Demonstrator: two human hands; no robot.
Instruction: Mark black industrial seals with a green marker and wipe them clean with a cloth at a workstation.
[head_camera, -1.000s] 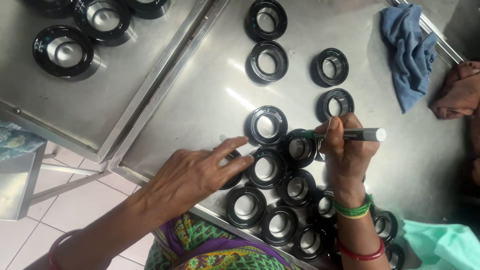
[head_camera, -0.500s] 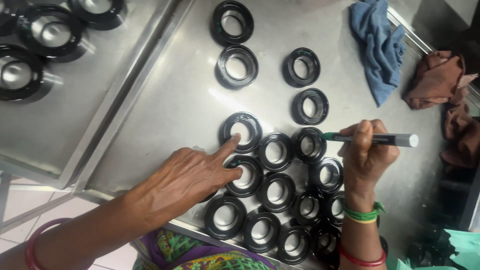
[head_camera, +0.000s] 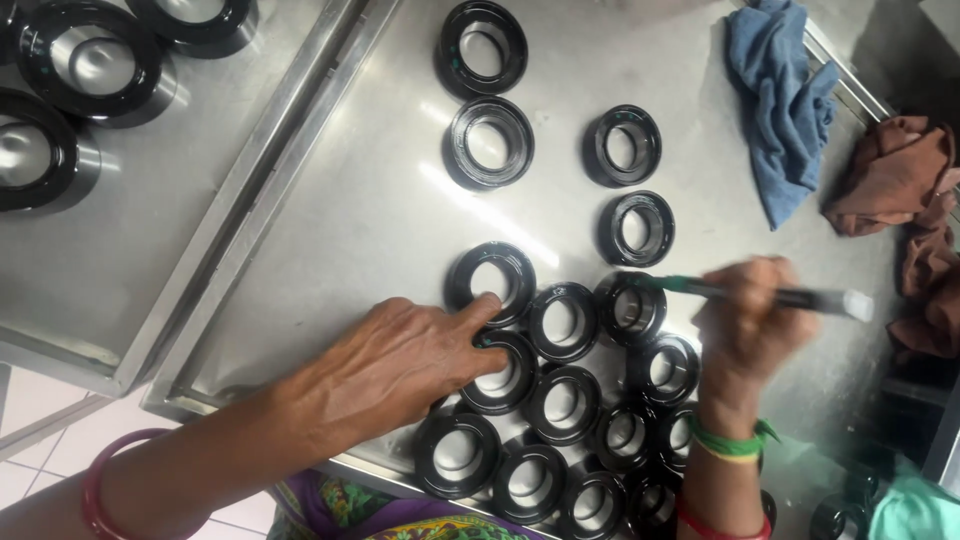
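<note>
Black rubber rings crowd the near end of the steel tray (head_camera: 330, 300), packed edge to edge, and the action sits on the ring (head_camera: 630, 308) at the top right of that cluster. Right hand (head_camera: 745, 335) is wrapped tight round a green-tipped marker (head_camera: 770, 295), blurred with motion, and the tip lands right on that ring's rim, just left of the knuckles. Left hand (head_camera: 400, 365) lies flat and relaxed over the left side of the cluster, gripping nothing, with a fingertip pressing down on a neighbouring ring (head_camera: 497, 372). Four more rings lie spaced apart farther up the tray. Beyond them, a blue cloth (head_camera: 785, 110) and a brown rag (head_camera: 890, 175) lie crumpled at the far right edge.
</note>
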